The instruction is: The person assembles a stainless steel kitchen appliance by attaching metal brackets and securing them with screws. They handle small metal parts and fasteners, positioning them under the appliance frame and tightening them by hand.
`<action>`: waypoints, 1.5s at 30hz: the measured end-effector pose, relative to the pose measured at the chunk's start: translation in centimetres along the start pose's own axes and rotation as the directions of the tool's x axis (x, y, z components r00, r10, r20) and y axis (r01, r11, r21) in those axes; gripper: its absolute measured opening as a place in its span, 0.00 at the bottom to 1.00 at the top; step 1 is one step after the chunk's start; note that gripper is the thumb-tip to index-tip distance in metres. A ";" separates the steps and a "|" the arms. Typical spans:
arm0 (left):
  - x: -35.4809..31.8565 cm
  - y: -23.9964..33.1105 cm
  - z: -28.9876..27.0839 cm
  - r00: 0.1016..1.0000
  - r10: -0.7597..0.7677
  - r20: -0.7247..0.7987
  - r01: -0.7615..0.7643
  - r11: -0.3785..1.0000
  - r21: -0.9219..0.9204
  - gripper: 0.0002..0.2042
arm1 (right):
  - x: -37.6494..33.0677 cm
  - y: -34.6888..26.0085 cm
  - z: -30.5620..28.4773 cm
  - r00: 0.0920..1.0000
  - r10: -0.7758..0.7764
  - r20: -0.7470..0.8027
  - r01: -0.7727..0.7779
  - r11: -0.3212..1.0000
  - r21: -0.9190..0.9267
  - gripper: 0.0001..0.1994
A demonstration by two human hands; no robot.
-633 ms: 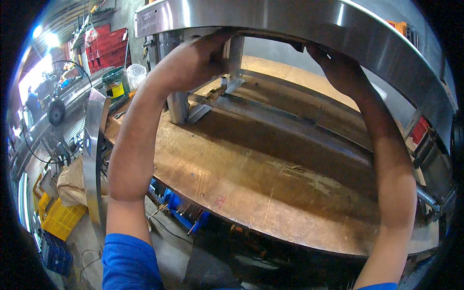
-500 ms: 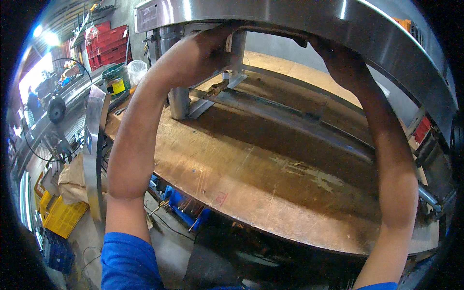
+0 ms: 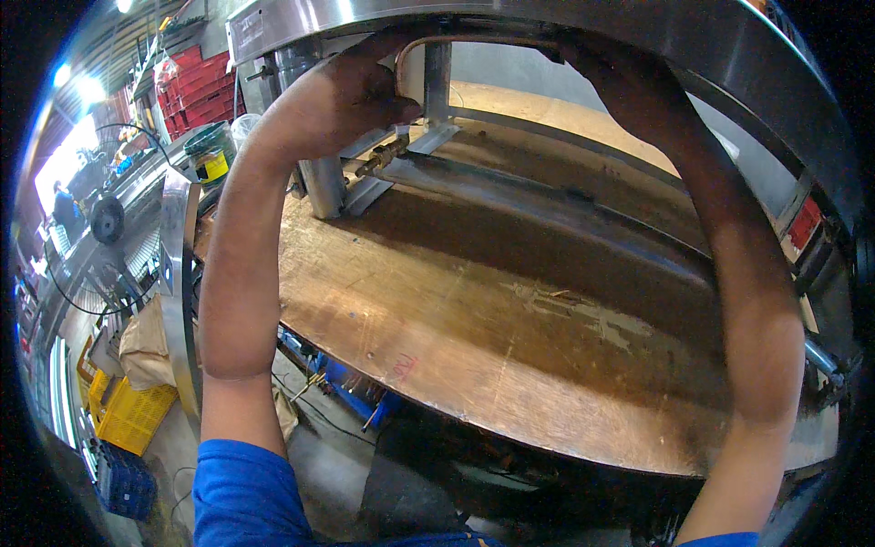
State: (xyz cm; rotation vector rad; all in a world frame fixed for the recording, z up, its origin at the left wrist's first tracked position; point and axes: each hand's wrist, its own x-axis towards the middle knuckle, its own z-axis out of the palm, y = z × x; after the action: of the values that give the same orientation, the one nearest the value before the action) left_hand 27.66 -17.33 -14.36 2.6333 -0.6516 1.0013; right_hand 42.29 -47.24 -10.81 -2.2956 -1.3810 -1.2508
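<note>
A thin bent copper-coloured tube point(image 3: 483, 39) runs under the stainless steel frame point(image 3: 510, 13) and curves down on the left. My left hand point(image 3: 365, 98) is closed around the tube's lower left end, thumb toward the right. Just below that hand, a brass valve fitting point(image 3: 383, 158) with a pale tip sits beside a metal leg point(image 3: 321, 182). My right hand point(image 3: 606, 68) reaches up beneath the frame near the tube's right end. Its fingers are in dark shadow, so their grip is hidden.
A worn wooden tabletop point(image 3: 437, 337) lies under the frame, crossed by a metal rail point(image 3: 547, 205). To the left are a fan point(image 3: 107, 214), a yellow crate point(image 3: 132, 415), stacked red crates point(image 3: 196, 91) and a green bucket point(image 3: 210, 153). A blue bin point(image 3: 351, 387) shows below the table edge.
My left hand has come lower and left, toward the brass fitting, and more of the bent tube shows. My right hand has shifted slightly up and left; the whole view has moved a little.
</note>
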 end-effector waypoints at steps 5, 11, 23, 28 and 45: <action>-0.2 0.4 -0.3 0.988 -0.138 0.066 0.149 0.967 -0.208 0.29 | 0.4 -2.7 -1.2 0.995 0.023 -0.097 0.001 0.972 0.237 0.18; 0.1 1.1 -0.2 0.982 -0.143 0.122 0.125 0.982 0.144 0.17 | 1.4 -4.1 -2.7 0.999 0.027 -0.029 -0.017 0.951 0.308 0.17; 0.5 -0.6 -0.3 0.932 -0.146 0.333 0.235 0.941 -0.244 0.13 | 0.7 -1.9 -0.5 0.997 -0.034 -0.072 0.035 0.999 0.012 0.17; -0.3 -1.9 -0.2 0.949 -0.199 0.245 0.276 0.900 -0.338 0.10 | 0.7 -1.2 1.0 0.996 -0.029 -0.089 0.016 0.989 -0.145 0.19; -0.2 -2.5 -0.5 0.945 -0.254 0.204 0.320 0.838 -0.443 0.19 | 0.2 -2.9 0.5 0.964 -0.126 -0.235 0.074 0.973 -0.220 0.16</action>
State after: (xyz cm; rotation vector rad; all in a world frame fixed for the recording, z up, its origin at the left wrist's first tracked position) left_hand 28.44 -14.85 -14.30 2.2808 -0.4346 0.4961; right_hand 40.33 -45.29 -11.71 -2.1227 -1.3479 -1.7247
